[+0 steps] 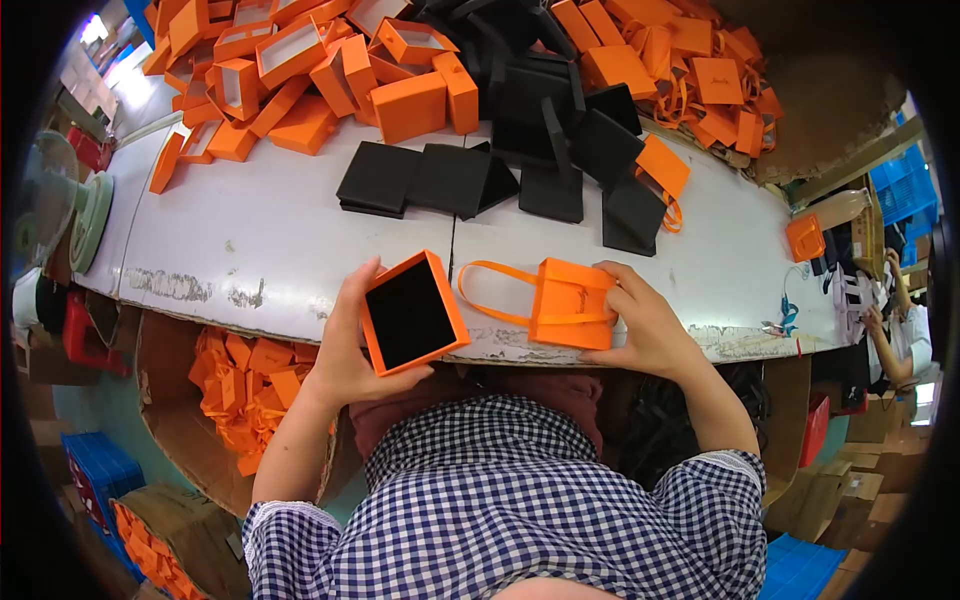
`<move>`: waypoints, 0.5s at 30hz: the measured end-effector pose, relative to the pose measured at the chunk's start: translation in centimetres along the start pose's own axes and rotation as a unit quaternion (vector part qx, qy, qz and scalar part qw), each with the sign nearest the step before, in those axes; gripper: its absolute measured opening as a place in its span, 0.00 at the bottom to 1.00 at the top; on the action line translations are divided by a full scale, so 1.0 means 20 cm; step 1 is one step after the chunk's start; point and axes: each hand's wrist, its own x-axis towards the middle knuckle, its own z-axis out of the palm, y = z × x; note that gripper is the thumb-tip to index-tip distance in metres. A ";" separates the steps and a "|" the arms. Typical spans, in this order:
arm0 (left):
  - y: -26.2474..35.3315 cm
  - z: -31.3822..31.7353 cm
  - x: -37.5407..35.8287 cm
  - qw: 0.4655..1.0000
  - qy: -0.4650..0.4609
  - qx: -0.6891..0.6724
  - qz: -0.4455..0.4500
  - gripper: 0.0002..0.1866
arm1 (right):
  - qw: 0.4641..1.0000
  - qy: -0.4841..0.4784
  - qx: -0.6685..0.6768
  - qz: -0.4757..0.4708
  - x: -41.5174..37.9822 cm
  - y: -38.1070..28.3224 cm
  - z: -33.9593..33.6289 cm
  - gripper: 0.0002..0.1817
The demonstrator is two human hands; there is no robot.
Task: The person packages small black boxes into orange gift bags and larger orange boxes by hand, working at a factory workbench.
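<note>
Open orange box [449, 303], lined in black, sits tilted in the left hand [345, 335] at the tabletop's [270, 220] near edge, at 6 o'clock. At its 3 o'clock, the right hand [645, 325] grips an orange sleeve [572, 300], whose ribbon loop [490, 268] points to 9 o'clock. Flat black pieces [380, 178] lie at the box's 12 o'clock; heaped orange boxes [408, 108] lie beyond.

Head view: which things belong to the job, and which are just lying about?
In the job: orange box with black lining, in the left hand; ribboned orange piece, in the right hand; likely the black pads and orange boxes piled.
Likely lying about: bottle; blue crate.
</note>
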 end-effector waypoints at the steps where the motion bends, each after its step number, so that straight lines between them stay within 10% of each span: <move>1: 0.05 -0.01 0.03 1.000 -0.001 0.001 0.001 0.66 | 1.000 0.001 0.000 0.000 0.01 -0.01 -0.01 0.30; 15: 0.35 -0.03 0.20 0.976 -0.209 0.062 -0.011 0.68 | 0.968 -0.020 0.187 -0.166 0.09 -0.10 -0.03 0.32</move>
